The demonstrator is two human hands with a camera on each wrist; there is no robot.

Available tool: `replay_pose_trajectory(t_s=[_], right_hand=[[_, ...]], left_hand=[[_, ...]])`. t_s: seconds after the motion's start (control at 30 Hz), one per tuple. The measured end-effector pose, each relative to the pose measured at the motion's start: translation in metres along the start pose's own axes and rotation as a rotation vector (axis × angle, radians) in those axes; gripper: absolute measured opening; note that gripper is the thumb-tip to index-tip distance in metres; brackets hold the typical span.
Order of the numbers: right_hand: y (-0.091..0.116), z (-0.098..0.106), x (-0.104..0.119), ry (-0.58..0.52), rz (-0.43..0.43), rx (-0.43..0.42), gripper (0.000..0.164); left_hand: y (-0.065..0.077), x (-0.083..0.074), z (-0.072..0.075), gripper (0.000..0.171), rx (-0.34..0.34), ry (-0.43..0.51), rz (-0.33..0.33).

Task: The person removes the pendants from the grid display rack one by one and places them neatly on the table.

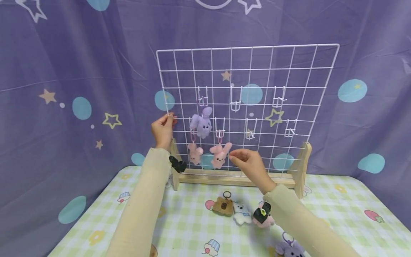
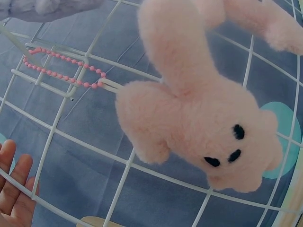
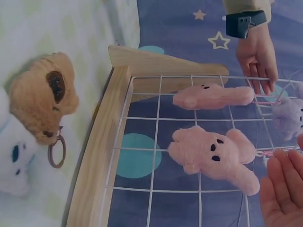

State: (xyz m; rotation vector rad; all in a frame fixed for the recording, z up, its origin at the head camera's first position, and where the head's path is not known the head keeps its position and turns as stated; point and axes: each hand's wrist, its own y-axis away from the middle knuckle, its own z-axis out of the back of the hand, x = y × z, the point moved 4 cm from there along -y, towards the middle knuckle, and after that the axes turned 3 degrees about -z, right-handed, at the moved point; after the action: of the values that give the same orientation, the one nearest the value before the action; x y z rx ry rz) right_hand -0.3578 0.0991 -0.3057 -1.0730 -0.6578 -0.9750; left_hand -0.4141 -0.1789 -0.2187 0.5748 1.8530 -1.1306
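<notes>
My left hand (image 1: 163, 131) grips the left edge wire of a white wire grid rack (image 1: 247, 68), its fingers (image 2: 19, 189) reaching behind the wire. My right hand (image 1: 252, 164) is beside the right pink bunny plush keychain (image 1: 219, 157). Its fingers (image 3: 286, 182) are fairly straight, with nothing seen between them. That pink bunny hangs from a hook by a pink loop. Left of it hangs another pink plush keychain (image 2: 199, 123) on a pink bead chain. Above them is a purple bunny plush keychain (image 1: 202, 123).
Several white hooks (image 1: 236, 106) hold nothing at the grid's middle and right. A wooden base (image 1: 231, 178) supports the grid. On the checked tablecloth lie a brown bear keychain (image 1: 223, 206), a white plush (image 1: 242, 214), a pink plush (image 1: 264, 222) and a purple plush (image 1: 290, 249).
</notes>
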Motion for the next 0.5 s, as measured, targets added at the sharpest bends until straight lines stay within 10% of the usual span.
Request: replay_pose_trajectory(t_s=[0.5], right_hand=[[-0.032,-0.019,0.012,0.104,0.135,-0.118,0.020]], left_hand=[[-0.001,0.002,0.000,0.023,0.008,0.016,0.001]])
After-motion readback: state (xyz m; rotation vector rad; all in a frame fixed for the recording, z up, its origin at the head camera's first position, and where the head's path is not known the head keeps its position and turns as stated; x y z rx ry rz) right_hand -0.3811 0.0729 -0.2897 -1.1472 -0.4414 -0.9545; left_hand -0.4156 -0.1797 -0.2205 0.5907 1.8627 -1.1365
